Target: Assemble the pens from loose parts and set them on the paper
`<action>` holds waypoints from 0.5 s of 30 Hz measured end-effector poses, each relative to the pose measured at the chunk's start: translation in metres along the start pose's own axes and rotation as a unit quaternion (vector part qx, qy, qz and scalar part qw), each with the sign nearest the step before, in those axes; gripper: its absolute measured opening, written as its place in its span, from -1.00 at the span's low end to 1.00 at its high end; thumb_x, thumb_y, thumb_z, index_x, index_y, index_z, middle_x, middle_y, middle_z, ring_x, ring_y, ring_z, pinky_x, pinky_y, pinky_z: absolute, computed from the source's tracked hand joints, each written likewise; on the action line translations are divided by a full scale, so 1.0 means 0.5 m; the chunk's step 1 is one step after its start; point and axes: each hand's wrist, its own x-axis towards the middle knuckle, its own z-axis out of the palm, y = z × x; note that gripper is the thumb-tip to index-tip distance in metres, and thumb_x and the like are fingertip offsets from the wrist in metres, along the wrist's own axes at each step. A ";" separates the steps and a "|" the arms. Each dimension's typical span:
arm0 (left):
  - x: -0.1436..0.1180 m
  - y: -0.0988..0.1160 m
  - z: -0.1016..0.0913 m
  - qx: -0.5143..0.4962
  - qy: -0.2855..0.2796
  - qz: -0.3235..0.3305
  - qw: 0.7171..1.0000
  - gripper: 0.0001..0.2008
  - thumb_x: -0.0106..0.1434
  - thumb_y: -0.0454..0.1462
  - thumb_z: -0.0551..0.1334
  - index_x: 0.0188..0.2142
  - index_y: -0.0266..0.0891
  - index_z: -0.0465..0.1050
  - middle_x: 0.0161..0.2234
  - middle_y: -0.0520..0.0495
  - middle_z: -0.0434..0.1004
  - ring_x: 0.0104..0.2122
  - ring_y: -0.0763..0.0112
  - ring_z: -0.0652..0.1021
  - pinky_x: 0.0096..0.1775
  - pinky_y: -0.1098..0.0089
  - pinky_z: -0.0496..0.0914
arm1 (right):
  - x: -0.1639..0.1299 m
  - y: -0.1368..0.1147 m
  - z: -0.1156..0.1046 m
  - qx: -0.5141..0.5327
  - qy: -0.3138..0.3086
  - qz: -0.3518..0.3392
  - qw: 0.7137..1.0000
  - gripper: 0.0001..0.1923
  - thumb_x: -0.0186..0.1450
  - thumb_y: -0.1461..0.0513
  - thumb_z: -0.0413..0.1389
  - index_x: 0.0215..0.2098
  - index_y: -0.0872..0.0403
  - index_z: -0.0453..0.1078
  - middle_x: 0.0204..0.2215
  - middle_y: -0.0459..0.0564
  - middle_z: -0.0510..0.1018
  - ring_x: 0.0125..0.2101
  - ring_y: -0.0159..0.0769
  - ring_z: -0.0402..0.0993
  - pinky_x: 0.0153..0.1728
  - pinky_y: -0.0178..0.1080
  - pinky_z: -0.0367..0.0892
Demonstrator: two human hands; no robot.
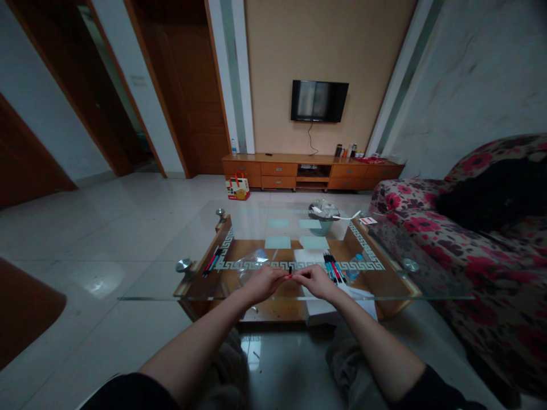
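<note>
Over the near part of the glass table, my left hand and my right hand meet, fingertips pinched together. Between them is a small black-and-red pen, mostly hidden by the fingers, its black end pointing up. Right of my right hand lies a row of several pens in blue, black and red. Another group of pens rests at the table's left side. A clear plastic bag lies just beyond my left hand.
A white box is seen below the glass table top. A clear bottle with a blue cap stands right of the pens. Farther back is a green basket with a dark rim. A flowered sofa borders the right side.
</note>
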 end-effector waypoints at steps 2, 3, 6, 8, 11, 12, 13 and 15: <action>-0.002 0.000 0.002 -0.003 0.001 -0.008 1.000 -0.67 0.41 -0.15 0.00 -0.23 -0.19 0.51 -0.40 -0.06 0.52 -0.38 0.41 0.48 -0.27 0.44 0.31 | 0.000 -0.002 -0.001 0.007 0.008 -0.004 1.000 -0.68 0.22 0.04 0.13 -0.45 0.10 0.55 -0.51 -0.07 0.57 -0.41 -0.29 0.44 -0.36 -0.33 0.26; -0.003 0.000 0.003 -0.003 0.004 -0.011 1.000 -0.69 0.40 -0.15 0.01 -0.23 -0.20 0.51 -0.39 -0.06 0.51 -0.38 0.40 0.48 -0.28 0.44 0.31 | 0.000 -0.003 0.000 0.014 0.013 0.000 1.000 -0.71 0.20 0.05 0.16 -0.41 0.10 0.56 -0.46 -0.06 0.59 -0.38 -0.27 0.45 -0.34 -0.32 0.28; -0.003 -0.001 0.005 -0.004 0.014 -0.010 1.000 -0.74 0.39 -0.17 0.05 -0.17 -0.19 0.48 -0.32 -0.07 0.51 -0.31 0.39 0.49 -0.24 0.43 0.31 | 0.001 -0.005 0.005 0.032 0.030 0.022 0.999 -0.68 0.12 0.05 0.24 -0.29 0.11 0.56 -0.36 -0.01 0.61 -0.36 -0.27 0.46 -0.31 -0.30 0.30; -0.003 -0.003 0.008 -0.001 0.021 -0.010 1.000 -0.76 0.38 -0.19 0.06 -0.17 -0.20 0.46 -0.31 -0.07 0.51 -0.30 0.38 0.49 -0.24 0.42 0.31 | 0.001 -0.005 0.008 0.036 0.042 0.034 0.998 -0.62 0.12 0.01 0.23 -0.23 0.11 0.54 -0.33 0.00 0.60 -0.37 -0.30 0.45 -0.32 -0.30 0.31; -0.002 -0.005 0.010 0.004 0.032 -0.013 0.999 -0.80 0.36 -0.20 0.08 -0.20 -0.21 0.45 -0.32 -0.07 0.50 -0.32 0.37 0.48 -0.25 0.41 0.32 | 0.003 -0.001 0.007 0.030 0.050 0.056 0.997 -0.53 0.24 -0.10 0.07 -0.30 0.12 0.53 -0.39 -0.01 0.58 -0.43 -0.33 0.42 -0.37 -0.32 0.29; -0.002 -0.005 0.010 0.005 0.036 -0.015 0.999 -0.81 0.35 -0.20 0.10 -0.20 -0.21 0.45 -0.32 -0.07 0.50 -0.31 0.37 0.48 -0.24 0.41 0.32 | 0.004 0.003 0.006 0.026 0.047 0.068 0.996 -0.47 0.28 -0.13 -0.01 -0.36 0.13 0.52 -0.45 -0.02 0.56 -0.47 -0.34 0.41 -0.40 -0.32 0.27; -0.002 -0.004 0.010 0.004 0.040 -0.016 0.999 -0.82 0.34 -0.20 0.10 -0.19 -0.20 0.44 -0.31 -0.07 0.50 -0.31 0.37 0.48 -0.24 0.41 0.32 | 0.004 0.007 0.005 0.020 0.041 0.082 0.996 -0.40 0.31 -0.15 -0.09 -0.42 0.13 0.52 -0.52 -0.03 0.53 -0.51 -0.35 0.39 -0.43 -0.32 0.25; -0.003 -0.003 0.008 0.002 0.044 -0.018 0.999 -0.82 0.34 -0.21 0.11 -0.17 -0.19 0.44 -0.29 -0.06 0.50 -0.30 0.37 0.47 -0.24 0.41 0.31 | 0.005 0.015 0.002 0.008 0.029 0.104 0.994 -0.31 0.34 -0.17 -0.18 -0.53 0.12 0.50 -0.65 -0.06 0.45 -0.58 -0.36 0.34 -0.49 -0.33 0.19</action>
